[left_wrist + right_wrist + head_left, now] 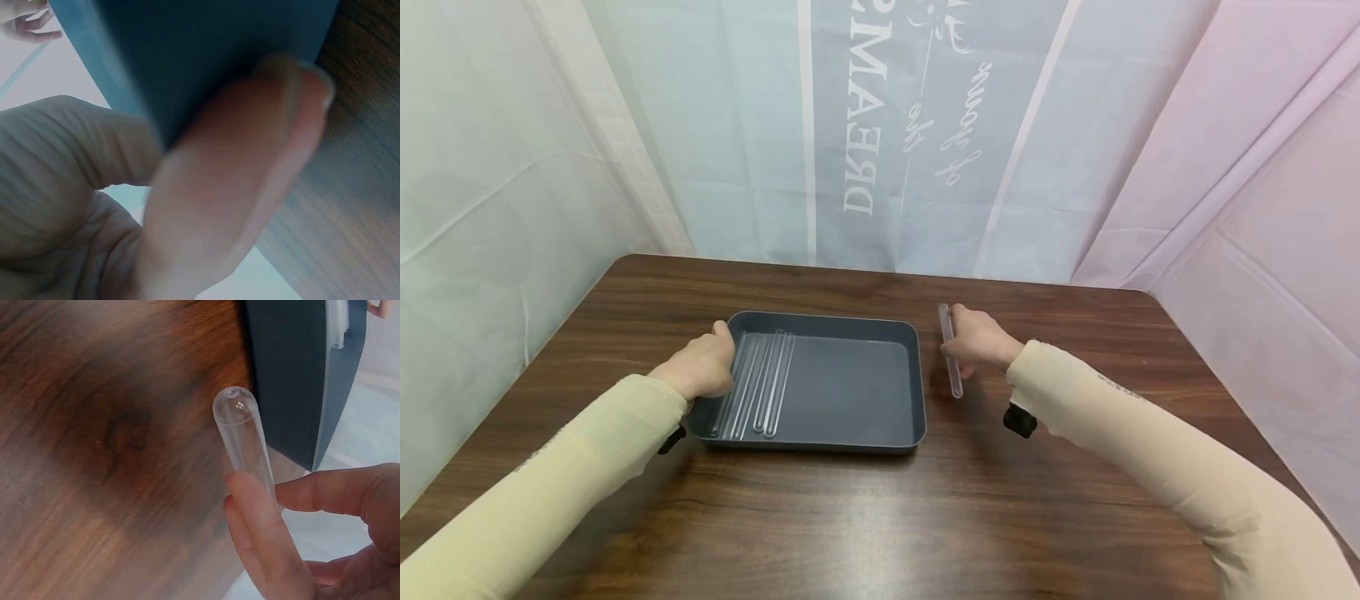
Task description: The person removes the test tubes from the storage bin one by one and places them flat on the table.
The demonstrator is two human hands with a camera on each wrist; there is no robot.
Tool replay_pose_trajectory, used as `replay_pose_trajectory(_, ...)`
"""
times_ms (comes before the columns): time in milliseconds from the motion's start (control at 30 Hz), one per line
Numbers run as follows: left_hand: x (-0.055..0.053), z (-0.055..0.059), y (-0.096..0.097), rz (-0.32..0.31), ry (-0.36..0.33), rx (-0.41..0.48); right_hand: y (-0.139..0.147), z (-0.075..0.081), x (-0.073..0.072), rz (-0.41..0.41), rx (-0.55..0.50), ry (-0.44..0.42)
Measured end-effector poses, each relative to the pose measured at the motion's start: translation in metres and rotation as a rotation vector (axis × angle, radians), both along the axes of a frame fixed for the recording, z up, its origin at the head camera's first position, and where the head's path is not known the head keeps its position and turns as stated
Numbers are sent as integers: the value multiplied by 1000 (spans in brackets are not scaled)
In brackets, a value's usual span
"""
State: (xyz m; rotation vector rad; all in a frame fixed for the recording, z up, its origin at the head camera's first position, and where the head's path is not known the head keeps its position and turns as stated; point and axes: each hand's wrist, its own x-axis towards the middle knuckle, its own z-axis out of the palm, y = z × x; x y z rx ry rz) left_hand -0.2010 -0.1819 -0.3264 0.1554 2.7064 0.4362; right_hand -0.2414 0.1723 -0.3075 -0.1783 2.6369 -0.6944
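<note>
A dark grey rectangular tray (853,387) lies on the table, with several clear test tubes (781,380) side by side along its left part. My left hand (702,367) grips the tray's left wall; in the left wrist view the thumb and fingers pinch the dark wall (206,37). Just beyond the tray's right side, my right hand (981,340) holds one clear test tube (240,434) between thumb and fingers. This tube has a rounded end towards me and appears raised above the table. Part of it is hidden behind the fingers.
The dark brown wooden table (850,517) extends around the tray. Pale cloth curtains (745,133) hang behind and at both sides, the back one printed with white lettering. A small black device (1020,421) sits under the right wrist.
</note>
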Motion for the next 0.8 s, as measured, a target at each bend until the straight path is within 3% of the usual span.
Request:
replay_pose_trajectory(267, 1, 1, 1, 4, -2, 2, 10, -17, -4, -12, 30, -17)
replay_pose_trajectory(800, 1, -2, 2, 4, -3, -6, 14, -27, -4, -21, 39, -22)
